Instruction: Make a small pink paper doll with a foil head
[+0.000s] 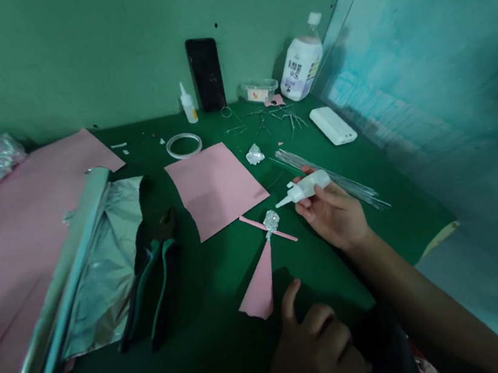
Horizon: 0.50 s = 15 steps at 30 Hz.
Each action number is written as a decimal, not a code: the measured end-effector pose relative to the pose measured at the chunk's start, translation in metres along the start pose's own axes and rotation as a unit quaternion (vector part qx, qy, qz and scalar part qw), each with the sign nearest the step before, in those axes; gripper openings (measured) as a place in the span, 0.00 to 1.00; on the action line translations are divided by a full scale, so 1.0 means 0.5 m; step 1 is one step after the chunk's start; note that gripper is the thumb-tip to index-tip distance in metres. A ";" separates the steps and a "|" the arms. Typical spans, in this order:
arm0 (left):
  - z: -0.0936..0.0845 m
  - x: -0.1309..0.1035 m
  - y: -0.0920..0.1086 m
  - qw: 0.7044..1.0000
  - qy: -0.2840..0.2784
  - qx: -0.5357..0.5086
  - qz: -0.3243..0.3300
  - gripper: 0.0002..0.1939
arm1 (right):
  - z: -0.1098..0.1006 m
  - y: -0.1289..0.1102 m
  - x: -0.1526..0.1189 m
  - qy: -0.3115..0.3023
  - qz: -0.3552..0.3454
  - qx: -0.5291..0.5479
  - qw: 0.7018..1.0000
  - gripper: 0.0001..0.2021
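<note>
Two hands work near a small figure that lies flat on the green counter (220, 312), its foil head (271, 221) and thin pink crosspiece (288, 237) set above a narrow pink paper skirt (259, 286). The right hand (337, 208) has its grip closed around a white squeeze bottle (308, 185), the nozzle (284, 200) slanting down just beside the foil head; whether the tip hangs clear of the counter I cannot tell. The left hand (319, 339) shows a loose grip, index finger stretched out, the others curled, nothing visibly held, just beside the skirt. With the nozzle pointing down, a squeeze too hard could let liquid run onto the foil or the green surface. The figure looks light and nobody steadies it, so a brush from nozzle or finger could slide or twist it. The pink sheet (220, 191) lies close to the crosspiece, so a stray drop might mark it or stick the two together. Behind the right hand, the bundle of thin wires (354, 188) could scatter if the knuckles push back.
</note>
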<state>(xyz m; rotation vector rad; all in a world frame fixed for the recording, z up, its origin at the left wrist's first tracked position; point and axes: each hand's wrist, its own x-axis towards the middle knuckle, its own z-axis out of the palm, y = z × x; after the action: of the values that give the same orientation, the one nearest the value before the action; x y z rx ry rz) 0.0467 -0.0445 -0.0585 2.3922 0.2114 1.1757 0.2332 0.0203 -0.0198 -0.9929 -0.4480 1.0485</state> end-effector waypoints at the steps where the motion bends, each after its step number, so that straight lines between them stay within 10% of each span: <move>1: 0.002 -0.001 -0.002 1.000 0.002 0.001 0.006 0.13 | -0.002 0.001 0.000 -0.005 -0.017 -0.016 1.000 0.16; 5: 0.003 -0.002 -0.007 1.000 -0.001 0.008 0.015 0.13 | -0.016 -0.005 -0.007 0.011 -0.170 -0.151 0.974 0.13; 9: 0.001 -0.005 -0.006 1.000 -0.014 0.017 0.020 0.14 | -0.028 -0.030 -0.021 0.113 -0.381 -0.387 0.832 0.16; 12: 0.001 -0.007 -0.002 1.000 -0.015 0.010 0.010 0.14 | -0.031 -0.040 -0.019 0.061 -0.362 -0.543 0.756 0.13; 15: -0.002 -0.005 0.000 1.000 -0.019 0.011 -0.004 0.13 | -0.041 -0.038 -0.009 0.054 -0.335 -0.554 0.760 0.12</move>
<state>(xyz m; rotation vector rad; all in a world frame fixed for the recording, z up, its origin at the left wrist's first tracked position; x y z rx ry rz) 0.0444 -0.0451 -0.0599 2.4283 0.2234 1.1286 0.2557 0.0043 -0.0132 -1.7195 -1.2949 -0.0470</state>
